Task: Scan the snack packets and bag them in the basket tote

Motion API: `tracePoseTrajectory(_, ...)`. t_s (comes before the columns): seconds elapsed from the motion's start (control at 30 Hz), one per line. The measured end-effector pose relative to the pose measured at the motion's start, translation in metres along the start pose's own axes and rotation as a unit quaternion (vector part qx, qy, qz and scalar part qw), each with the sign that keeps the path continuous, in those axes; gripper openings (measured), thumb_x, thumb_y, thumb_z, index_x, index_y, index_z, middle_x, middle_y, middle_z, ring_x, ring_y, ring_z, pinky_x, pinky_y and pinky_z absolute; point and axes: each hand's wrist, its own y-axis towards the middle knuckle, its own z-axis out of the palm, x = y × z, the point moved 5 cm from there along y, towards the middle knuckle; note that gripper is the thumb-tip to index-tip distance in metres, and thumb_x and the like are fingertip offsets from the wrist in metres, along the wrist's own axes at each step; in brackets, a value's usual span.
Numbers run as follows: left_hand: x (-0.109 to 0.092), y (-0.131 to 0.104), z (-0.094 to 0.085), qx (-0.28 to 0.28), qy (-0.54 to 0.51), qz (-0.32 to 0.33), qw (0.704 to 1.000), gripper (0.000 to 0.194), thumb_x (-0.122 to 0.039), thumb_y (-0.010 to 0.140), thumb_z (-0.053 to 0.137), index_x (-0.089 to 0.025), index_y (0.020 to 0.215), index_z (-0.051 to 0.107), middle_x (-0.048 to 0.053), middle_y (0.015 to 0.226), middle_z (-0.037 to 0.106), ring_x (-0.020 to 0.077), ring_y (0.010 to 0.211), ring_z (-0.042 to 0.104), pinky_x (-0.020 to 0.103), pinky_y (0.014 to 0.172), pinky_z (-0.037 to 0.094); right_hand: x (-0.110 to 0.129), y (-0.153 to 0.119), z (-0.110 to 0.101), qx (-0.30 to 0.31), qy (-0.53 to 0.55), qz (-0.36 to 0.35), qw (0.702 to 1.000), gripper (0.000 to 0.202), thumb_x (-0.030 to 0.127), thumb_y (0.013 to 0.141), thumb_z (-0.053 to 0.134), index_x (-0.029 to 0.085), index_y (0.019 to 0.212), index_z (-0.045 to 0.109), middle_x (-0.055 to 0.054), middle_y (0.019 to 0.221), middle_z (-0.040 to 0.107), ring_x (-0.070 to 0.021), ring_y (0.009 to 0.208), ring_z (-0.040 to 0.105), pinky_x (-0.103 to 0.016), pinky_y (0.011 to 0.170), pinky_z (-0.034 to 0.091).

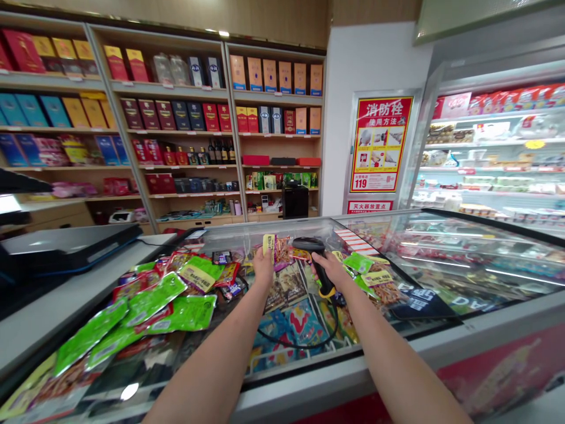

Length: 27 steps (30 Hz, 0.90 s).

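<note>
glass freezer (424, 354), scanner (325, 279) within right fingers (318, 258)

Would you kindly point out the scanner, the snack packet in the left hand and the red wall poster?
Scanner (323, 275), head view: on its black handle.
Snack packet (281, 251), head view: on its front.
Red wall poster (382, 145), head view: on its middle, among the small pictures.
</note>
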Motion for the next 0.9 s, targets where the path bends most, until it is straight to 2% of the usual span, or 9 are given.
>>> tracePoseTrajectory(0.3,0.002,0.000,0.002,0.010,-0.007,-0.028,1.000,0.027,-0.039,0.074,0.056,-0.016,0.086,0.061,0.004,0.078,0.067,0.0165,0.073,0.062,0.027,0.067,0.050,-0.003,0.001,0.003,0.014,0.010,0.014,1.000,0.037,0.053,0.069,0.064,0.018,0.075,0.054,0.003,0.051,0.054,-0.0115,0.041,0.048,-0.025,0.043,0.042)
tracePoseTrajectory(0.6,0.000,-0.005,0.006,0.030,-0.078,-0.044,0.996,0.020,-0.032,0.073,0.053,-0.017,0.084,0.060,0.004,0.077,0.067,0.0155,0.066,0.062,0.029,0.065,0.050,-0.003,0.001,0.002,0.024,-0.003,0.008,1.000,0.038,0.055,0.070,0.062,0.018,0.073,0.054,0.002,0.052,0.056,-0.0124,0.041,0.050,-0.024,0.042,0.038)
tracePoseTrajectory(0.8,-0.008,-0.008,0.003,0.042,-0.026,-0.013,0.999,0.015,-0.025,0.071,0.052,-0.016,0.079,0.061,0.003,0.070,0.066,0.0143,0.064,0.058,0.026,0.064,0.047,-0.001,-0.004,0.009,0.025,0.010,0.027,0.999,0.039,0.055,0.067,0.065,0.018,0.071,0.053,0.002,0.051,0.056,-0.0118,0.040,0.050,-0.024,0.041,0.039)
tracePoseTrajectory(0.9,-0.019,-0.008,-0.007,0.041,0.021,0.010,0.999,0.016,-0.024,0.071,0.050,-0.015,0.078,0.062,0.003,0.070,0.065,0.0143,0.065,0.057,0.025,0.065,0.045,0.000,-0.006,0.018,0.028,0.016,0.038,0.999,0.039,0.055,0.067,0.065,0.018,0.070,0.052,0.002,0.050,0.056,-0.0116,0.039,0.051,-0.022,0.039,0.038)
